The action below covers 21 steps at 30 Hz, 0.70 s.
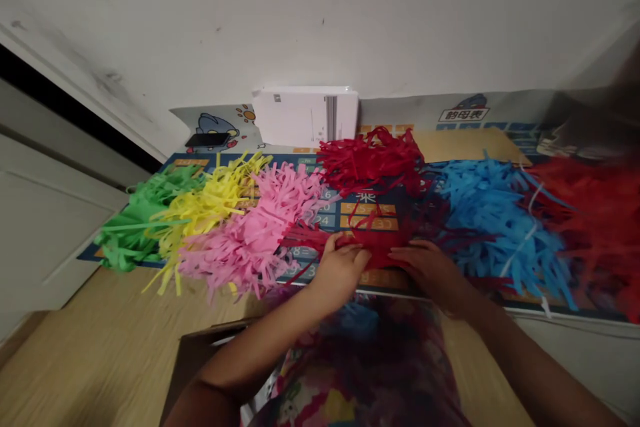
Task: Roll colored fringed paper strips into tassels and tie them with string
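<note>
Two hands, our left hand point(345, 263) and right hand point(437, 273), are curling onto the red fringe point(383, 243) at the printed mat's point(400, 108) near middle; we cannot tell whether they are pinching or merely pressing. Its strands are meeting the pink bundle point(260, 220) leftward and blue bundle point(505, 227) rightward, so careless pulling could be snagging or tearing them. We are reading "韵母表" far right, "16" and "24" centrally; the far white box point(295, 119) is showing a barcode point(331, 117).
</note>
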{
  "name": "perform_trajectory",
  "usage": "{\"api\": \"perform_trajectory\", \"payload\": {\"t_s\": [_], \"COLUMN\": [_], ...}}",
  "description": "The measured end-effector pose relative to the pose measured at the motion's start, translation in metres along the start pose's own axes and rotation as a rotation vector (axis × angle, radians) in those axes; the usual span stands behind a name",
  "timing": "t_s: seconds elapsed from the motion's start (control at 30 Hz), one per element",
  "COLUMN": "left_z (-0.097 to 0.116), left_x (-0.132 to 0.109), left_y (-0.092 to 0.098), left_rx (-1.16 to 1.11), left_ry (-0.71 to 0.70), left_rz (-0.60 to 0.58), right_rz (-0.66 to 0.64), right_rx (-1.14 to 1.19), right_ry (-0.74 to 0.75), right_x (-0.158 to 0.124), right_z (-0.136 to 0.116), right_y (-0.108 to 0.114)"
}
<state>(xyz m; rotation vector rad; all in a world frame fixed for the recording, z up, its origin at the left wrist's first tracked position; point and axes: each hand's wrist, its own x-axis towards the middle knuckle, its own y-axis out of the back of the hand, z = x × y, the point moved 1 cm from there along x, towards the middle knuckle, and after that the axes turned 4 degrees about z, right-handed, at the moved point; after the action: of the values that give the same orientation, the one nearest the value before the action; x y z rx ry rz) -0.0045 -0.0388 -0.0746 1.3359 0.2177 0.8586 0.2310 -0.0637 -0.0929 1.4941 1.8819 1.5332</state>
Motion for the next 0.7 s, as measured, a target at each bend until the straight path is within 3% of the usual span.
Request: {"api": "perform_trajectory", "payload": {"t_s": [0.2,0.33,0.5,0.7], "left_z": [-0.018,-0.017,-0.015,-0.018], "left_x": [0.012,0.030,0.042,0.045], "left_y": [0.011,0.012,0.011,0.012], "left_rx": [-0.200,-0.136,0.039,0.069], "left_ry": [0.224,0.400,0.394,0.384], "left_rz": [0.010,-0.029,-0.093,-0.119], "right_rz": [-0.060,-0.087,-0.101,-0.121], "right_rx": [0.102,0.021,-0.164,-0.249], "right_ry": [-0.261,-0.363,-0.393,-0.366], "right_x": [0.008,0.022,0.029,0.034], "right_z": [0.010,0.009,0.010,0.009], "right_y": [0.017,0.014,0.009,0.008]}}
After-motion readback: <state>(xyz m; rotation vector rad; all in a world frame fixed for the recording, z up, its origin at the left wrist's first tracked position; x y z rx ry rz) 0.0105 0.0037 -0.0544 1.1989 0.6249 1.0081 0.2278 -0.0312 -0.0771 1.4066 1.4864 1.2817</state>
